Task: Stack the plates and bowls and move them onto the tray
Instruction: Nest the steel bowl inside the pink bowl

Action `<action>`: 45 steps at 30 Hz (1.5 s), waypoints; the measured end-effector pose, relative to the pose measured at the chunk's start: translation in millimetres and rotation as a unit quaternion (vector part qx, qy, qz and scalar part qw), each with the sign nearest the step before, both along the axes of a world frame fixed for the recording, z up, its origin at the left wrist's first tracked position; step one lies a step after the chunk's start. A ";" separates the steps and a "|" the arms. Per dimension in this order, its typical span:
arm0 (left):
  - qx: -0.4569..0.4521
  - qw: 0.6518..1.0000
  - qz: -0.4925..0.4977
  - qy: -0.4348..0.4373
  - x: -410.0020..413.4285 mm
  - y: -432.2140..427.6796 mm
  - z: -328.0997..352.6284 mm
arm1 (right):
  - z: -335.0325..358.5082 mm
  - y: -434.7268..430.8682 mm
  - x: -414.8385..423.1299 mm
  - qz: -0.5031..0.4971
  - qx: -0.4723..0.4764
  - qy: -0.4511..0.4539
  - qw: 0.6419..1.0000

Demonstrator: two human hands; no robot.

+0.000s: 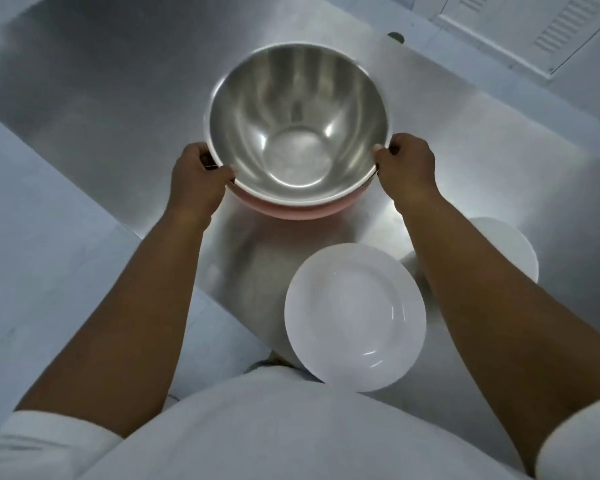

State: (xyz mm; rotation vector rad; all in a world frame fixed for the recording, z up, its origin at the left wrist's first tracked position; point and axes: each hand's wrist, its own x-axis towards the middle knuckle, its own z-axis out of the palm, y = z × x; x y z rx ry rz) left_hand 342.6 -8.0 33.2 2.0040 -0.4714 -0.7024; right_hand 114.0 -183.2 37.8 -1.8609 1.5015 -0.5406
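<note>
Over the middle of the steel bench, seen from the head camera, a person is holding a nested pair of bowls with both hands. The steel bowl is sitting inside a pink bowl, of which only the near underside and a strip of rim are showing. The left hand is gripping the left edge of the pair, thumb lying over the steel rim and fingers curled beneath, so this grip is clenched on the bowls. The right hand is doing the same on the right edge, thumb pressing on the rim and fingers wrapped under, its grip likewise grasping the stack. Whether the pink bowl is resting on the bench or is lifted just clear of it cannot be told. Nearer the body, a white plate is lying flat on the bench between the two forearms, well apart from the bowls. Another white dish is lying just beyond it to the right, partly hidden behind the right forearm. Both sleeves are white and rolled up above the elbows.
</note>
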 end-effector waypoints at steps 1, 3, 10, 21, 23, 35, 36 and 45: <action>0.002 1.000 0.000 -0.002 0.4 0.0 -3.2 | -3.5 -1.0 3.3 0.004 -0.002 0.016 1.000; 0.008 1.000 -0.009 -0.018 2.1 1.0 -10.3 | -10.2 -1.3 8.1 0.011 -0.010 0.047 0.999; 0.026 0.994 -0.049 -0.089 2.0 0.4 -25.7 | -27.9 5.9 4.8 -0.002 -0.041 0.062 0.997; -0.052 0.981 0.010 0.188 7.2 -1.4 -32.0 | -25.2 14.7 3.6 -0.119 0.247 -0.210 0.939; -0.072 0.980 0.010 0.188 7.6 0.1 -30.8 | -21.7 17.9 -1.1 -0.118 0.245 -0.231 0.934; -0.167 0.967 -0.133 0.142 -28.1 -12.5 17.0 | 24.2 55.8 -72.9 -0.192 0.134 -0.261 0.937; -0.173 0.963 -0.149 0.141 -33.9 -15.8 21.4 | 30.6 60.7 -81.4 -0.203 0.123 -0.263 0.935; -0.185 0.929 -0.272 0.169 -97.3 -50.6 37.6 | 56.1 108.8 -164.5 -0.320 0.053 -0.260 0.909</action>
